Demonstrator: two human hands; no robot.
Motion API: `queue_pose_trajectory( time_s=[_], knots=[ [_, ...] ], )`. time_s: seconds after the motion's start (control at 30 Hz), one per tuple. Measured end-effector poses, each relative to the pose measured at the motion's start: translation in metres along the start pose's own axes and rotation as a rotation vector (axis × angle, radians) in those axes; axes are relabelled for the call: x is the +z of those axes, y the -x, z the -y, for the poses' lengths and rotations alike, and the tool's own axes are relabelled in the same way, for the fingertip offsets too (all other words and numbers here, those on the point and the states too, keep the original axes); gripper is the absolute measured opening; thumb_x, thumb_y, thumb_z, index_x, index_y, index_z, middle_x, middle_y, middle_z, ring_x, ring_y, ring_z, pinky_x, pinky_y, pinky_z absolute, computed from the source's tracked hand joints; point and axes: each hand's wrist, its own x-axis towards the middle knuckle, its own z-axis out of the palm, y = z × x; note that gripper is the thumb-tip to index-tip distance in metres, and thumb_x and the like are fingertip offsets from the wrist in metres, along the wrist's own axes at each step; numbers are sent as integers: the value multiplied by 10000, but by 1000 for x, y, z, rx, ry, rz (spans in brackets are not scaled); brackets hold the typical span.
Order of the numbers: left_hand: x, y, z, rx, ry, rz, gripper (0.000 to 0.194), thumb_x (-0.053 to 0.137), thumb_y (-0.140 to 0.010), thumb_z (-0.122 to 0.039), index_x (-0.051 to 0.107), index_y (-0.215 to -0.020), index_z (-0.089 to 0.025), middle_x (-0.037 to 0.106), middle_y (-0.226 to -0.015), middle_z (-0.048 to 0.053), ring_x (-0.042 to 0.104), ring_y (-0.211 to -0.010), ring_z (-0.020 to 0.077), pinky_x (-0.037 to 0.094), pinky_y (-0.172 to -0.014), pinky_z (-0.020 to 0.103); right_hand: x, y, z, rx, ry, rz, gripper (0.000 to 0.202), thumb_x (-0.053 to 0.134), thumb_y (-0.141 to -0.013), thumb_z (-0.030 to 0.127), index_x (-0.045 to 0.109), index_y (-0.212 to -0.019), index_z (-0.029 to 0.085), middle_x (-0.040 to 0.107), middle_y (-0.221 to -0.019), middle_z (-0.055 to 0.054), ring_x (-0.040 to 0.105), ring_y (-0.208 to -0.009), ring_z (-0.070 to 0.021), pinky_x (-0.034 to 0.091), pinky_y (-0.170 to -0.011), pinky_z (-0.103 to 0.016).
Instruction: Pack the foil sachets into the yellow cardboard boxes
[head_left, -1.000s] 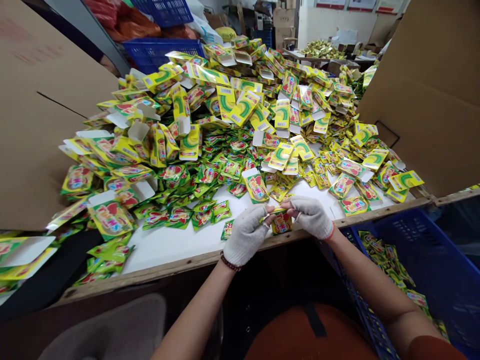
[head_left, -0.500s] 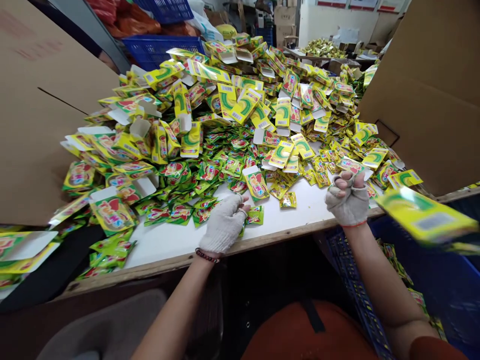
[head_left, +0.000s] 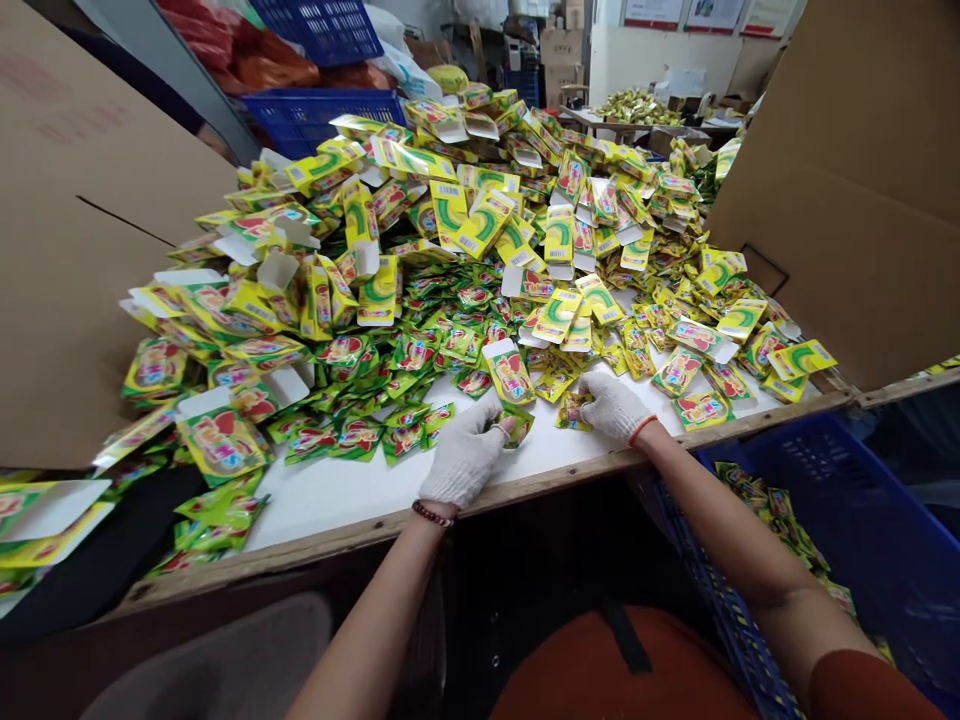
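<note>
My left hand [head_left: 463, 455], in a white fingerless glove, is closed on a green candy packet [head_left: 517, 424] just above the white tabletop near the front edge. My right hand [head_left: 616, 406], gloved the same way, has its fingertips closed on the edge of a small yellow candy packet [head_left: 571, 412] lying on the table. Between and behind the hands an open-ended yellow and green candy box [head_left: 508, 372] leans on the packets. Green packets [head_left: 417, 350] are heaped behind my left hand, and yellow packets [head_left: 637, 345] behind my right.
Many yellow boxes [head_left: 480, 225] form a high pile across the back. Cardboard sheets stand at the left [head_left: 67, 250] and right [head_left: 840, 200]. A blue crate [head_left: 847, 470] with packets sits below the table's right front edge. Several boxes [head_left: 701, 408] lie right of my right hand.
My right hand has moved left from the table's right side to the yellow packet. The yellow box blurred in the air at the right is gone from there. My left hand has shifted slightly right.
</note>
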Motion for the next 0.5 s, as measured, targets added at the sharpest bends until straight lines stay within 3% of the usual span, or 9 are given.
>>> queue_pose_trajectory(
  time_s=[0.1, 0.2, 0.27, 0.37, 0.5],
  knots=[
    [9, 4, 4, -80, 360, -68, 255, 679, -726, -419, 649, -743, -166, 638, -689, 1, 570, -667, 152, 456, -606, 245, -4, 10, 2, 77, -370, 31, 265, 707, -693, 290, 462, -678, 192, 518, -604, 42, 505, -550, -102, 383, -501, -215],
    [24, 8, 0, -163, 726, -110, 345, 771, -654, -430, 670, -809, -139, 684, -773, 31, 625, -731, 160, 526, -687, 271, 0, 25, 14, 154, -880, 76, 369, 722, -675, 434, 475, -810, 196, 600, -666, 27, 596, -543, -120, 467, -481, -226],
    [34, 11, -7, -235, 914, -105, 424, 818, -606, -445, 671, -853, -134, 704, -841, 49, 650, -764, 171, 555, -708, 298, 6, 33, 26, 150, -1050, 108, 461, 739, -649, 498, 485, -879, 189, 635, -687, 9, 628, -553, -136, 506, -487, -245],
    [45, 15, -16, -302, 1051, -82, 502, 855, -570, -467, 666, -893, -133, 712, -897, 58, 666, -782, 174, 572, -728, 324, 17, 40, 38, 115, -979, 53, 433, 718, -681, 518, 478, -825, 186, 578, -541, 38, 556, -453, -112, 429, -417, -206],
    [48, 18, -17, -213, 992, -78, 480, 841, -619, -446, 671, -941, -132, 715, -937, 63, 668, -827, 173, 559, -786, 319, 22, 41, 40, 37, -807, -59, 371, 682, -737, 496, 468, -734, 193, 508, -508, 56, 473, -442, -85, 386, -433, -206]
  ],
)
